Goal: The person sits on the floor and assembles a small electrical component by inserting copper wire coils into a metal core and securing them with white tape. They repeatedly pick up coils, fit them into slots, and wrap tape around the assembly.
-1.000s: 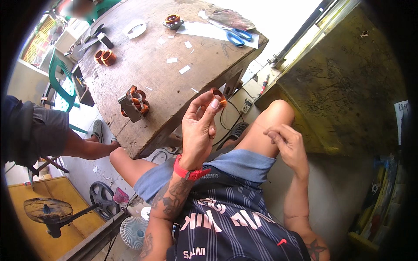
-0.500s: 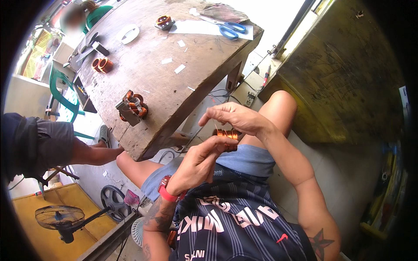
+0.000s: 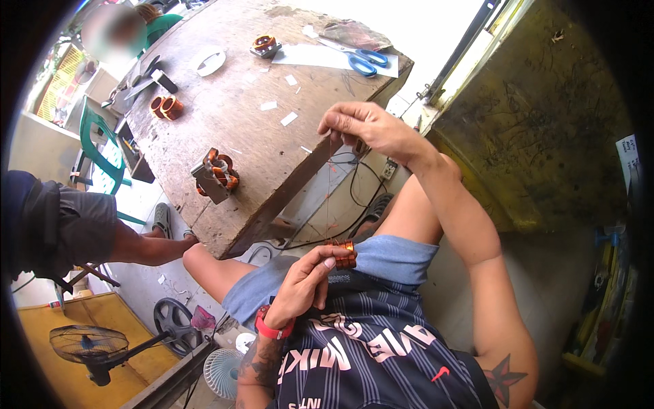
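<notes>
Over my lap, my left hand (image 3: 308, 281) grips a small copper wire coil (image 3: 345, 253) between thumb and fingers. A thin copper wire (image 3: 329, 184) runs up from the coil to my right hand (image 3: 361, 126), whose fingertips are pinched together on it, out past the table edge. On the wooden table (image 3: 225, 88), near its front left corner, stands a metal motor core with copper coils (image 3: 218, 176). Two loose coils (image 3: 167, 107) lie farther back. Another wound core (image 3: 264, 46) sits at the far side.
Blue-handled scissors (image 3: 368, 61) rest on white paper strips (image 3: 293, 56) at the far right of the table. Small paper slips (image 3: 289, 118) are scattered on it. A person in shorts (image 3: 82, 218) is at the left, above a fan (image 3: 88, 347). A large dark panel (image 3: 531, 116) stands right.
My right hand has moved up and away from the coil, drawing the wire out long and taut. My left hand has lowered with the coil toward my lap.
</notes>
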A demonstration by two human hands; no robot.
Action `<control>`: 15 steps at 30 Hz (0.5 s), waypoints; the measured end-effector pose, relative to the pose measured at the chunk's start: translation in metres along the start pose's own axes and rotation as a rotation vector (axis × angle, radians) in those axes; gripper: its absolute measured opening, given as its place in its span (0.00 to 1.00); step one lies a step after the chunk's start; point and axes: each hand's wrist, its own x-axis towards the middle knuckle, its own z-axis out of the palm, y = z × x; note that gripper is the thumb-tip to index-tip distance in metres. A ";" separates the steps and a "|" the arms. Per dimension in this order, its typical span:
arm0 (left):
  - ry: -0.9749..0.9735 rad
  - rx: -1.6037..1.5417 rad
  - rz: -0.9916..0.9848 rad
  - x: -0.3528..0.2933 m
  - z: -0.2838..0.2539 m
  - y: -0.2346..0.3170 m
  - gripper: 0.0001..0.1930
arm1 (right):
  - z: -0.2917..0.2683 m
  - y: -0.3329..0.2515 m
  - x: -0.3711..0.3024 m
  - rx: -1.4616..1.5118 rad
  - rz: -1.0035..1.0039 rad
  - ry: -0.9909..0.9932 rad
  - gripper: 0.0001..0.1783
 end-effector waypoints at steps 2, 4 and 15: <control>0.006 0.008 0.017 -0.001 -0.001 -0.001 0.18 | -0.017 -0.002 0.018 -0.081 -0.104 0.029 0.19; 0.037 0.031 0.011 0.001 0.000 0.000 0.19 | -0.051 -0.004 0.044 -0.244 -0.098 0.177 0.18; 0.254 -0.423 0.184 0.028 0.006 0.018 0.30 | -0.160 0.049 0.153 -1.494 0.100 0.290 0.23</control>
